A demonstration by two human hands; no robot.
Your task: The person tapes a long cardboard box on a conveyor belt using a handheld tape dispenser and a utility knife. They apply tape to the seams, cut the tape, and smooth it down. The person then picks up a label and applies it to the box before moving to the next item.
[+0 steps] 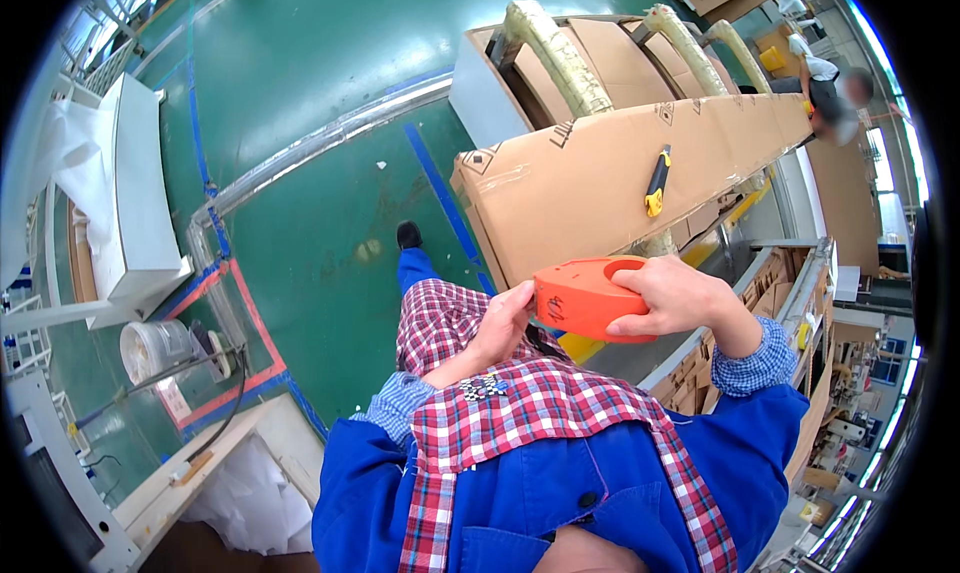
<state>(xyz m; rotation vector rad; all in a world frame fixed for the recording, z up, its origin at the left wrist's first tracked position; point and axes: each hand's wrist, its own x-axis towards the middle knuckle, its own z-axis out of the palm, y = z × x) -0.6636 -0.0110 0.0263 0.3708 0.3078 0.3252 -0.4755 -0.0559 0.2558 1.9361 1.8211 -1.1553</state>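
Note:
My right hand [679,297] grips an orange plastic tape dispenser [574,291], the thumb hooked at the round opening in its side. Handwritten marks show on its near face. At the dispenser's front end, the fingertips of my left hand [504,324] press close together against the edge; whether a tape end lies between them is hidden. Just beyond both hands lies a long cardboard carton [570,190], with clear tape shining at its near end. On top of it rests a utility knife [658,181] with a black and yellow handle, its blade end pointing away.
Padded support bars [559,59] of a rack hold the carton. A co-worker [821,77] is at its far end. To the right stands a metal-framed bin [780,295] of cardboard pieces. A white bucket [156,348] and a white cabinet-like box [139,190] stand at left.

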